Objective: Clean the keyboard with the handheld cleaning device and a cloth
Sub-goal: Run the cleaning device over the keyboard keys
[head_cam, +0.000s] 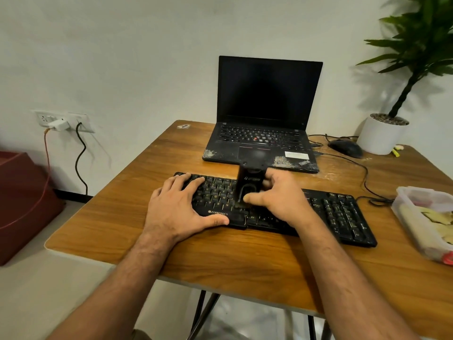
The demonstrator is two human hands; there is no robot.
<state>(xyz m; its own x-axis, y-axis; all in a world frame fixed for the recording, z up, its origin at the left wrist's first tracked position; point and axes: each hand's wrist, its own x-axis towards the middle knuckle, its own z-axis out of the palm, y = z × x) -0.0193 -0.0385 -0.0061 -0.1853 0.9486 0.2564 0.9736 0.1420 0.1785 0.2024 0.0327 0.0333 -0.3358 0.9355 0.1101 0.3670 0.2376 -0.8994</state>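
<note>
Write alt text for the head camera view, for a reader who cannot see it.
A person's right hand grips a black handheld cleaning device upright on a black keyboard, while the left hand rests flat on the keyboard's left end. Behind, on the wooden table, stand an open laptop with a dark screen, a mouse and a potted plant.

A wooden table on thin dark legs carries a black keyboard lying across its middle. Behind the keyboard stands an open laptop with a dark screen; to the right of the laptop lie a black mouse and a white plant pot. Right of the keyboard, at the table's edge, sits a clear plastic box.
</note>
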